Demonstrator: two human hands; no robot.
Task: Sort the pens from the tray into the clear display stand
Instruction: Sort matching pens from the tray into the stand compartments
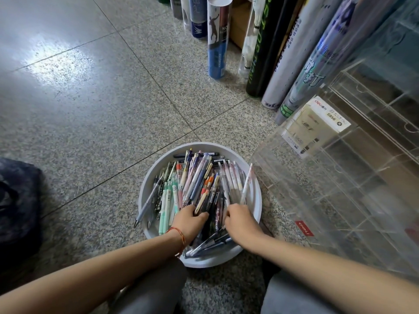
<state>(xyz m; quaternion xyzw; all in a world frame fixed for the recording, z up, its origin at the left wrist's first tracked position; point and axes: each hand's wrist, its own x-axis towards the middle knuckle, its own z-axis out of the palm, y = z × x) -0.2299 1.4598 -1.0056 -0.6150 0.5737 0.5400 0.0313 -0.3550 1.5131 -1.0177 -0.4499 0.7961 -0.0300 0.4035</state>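
Digging into pens [199, 184] heaped in a round white tray [199, 147], both hands in the pile.
Left hand [190, 220] curls its fingers among dark pens; cannot tell whether it grips any. Right hand [241, 223] pinches a pink pen [246, 184] that slants up over the tray's right rim. Clear stand [317, 189] sits just right of the tray, with a white box [315, 125] inside. Tall tubes [218, 37] stand behind on a speckled floor [90, 109].

Open floor [90, 123] stretches left of and beyond the tray [204, 145] of pens [199, 182], up to a dark bundle [18, 200] at far left. The clear display stand [340, 200] rises just beside the tray's right rim (a white box [315, 125] fills one slot), upright tubes [218, 41] crowding behind it.
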